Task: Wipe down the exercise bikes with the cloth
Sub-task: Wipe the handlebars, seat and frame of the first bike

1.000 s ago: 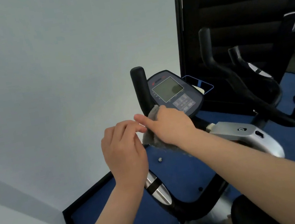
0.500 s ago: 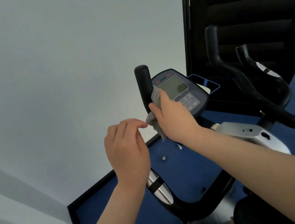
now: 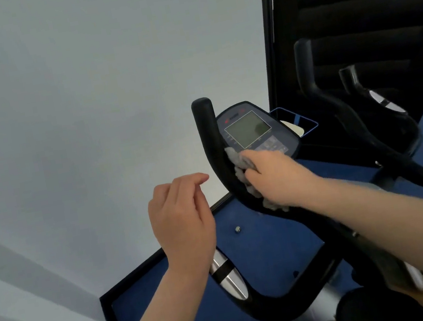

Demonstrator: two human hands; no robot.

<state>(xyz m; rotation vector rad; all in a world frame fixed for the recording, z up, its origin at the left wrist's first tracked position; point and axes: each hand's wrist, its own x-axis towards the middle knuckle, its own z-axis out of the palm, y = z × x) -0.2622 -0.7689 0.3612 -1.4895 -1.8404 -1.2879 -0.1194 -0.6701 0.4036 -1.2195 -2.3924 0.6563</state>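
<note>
An exercise bike stands before me with a black curved handlebar (image 3: 212, 146) and a grey console (image 3: 252, 127) with a screen. My right hand (image 3: 277, 174) grips a crumpled grey cloth (image 3: 239, 166) and presses it against the inner side of the left handlebar upright, just below the console. My left hand (image 3: 183, 222) hovers to the left of the bar, fingers loosely curled, holding nothing. A chrome-and-black sensor grip (image 3: 226, 276) sits lower on the bar.
A white wall (image 3: 80, 98) is close on the left with a black skirting. Blue carpet (image 3: 263, 250) covers the floor. A second bike (image 3: 367, 118) stands at the right before a black panel. A small metal piece (image 3: 238, 229) lies on the carpet.
My right hand has slid the cloth up from the base of the upright and back down along its inner side. My left hand stayed hovering in place.
</note>
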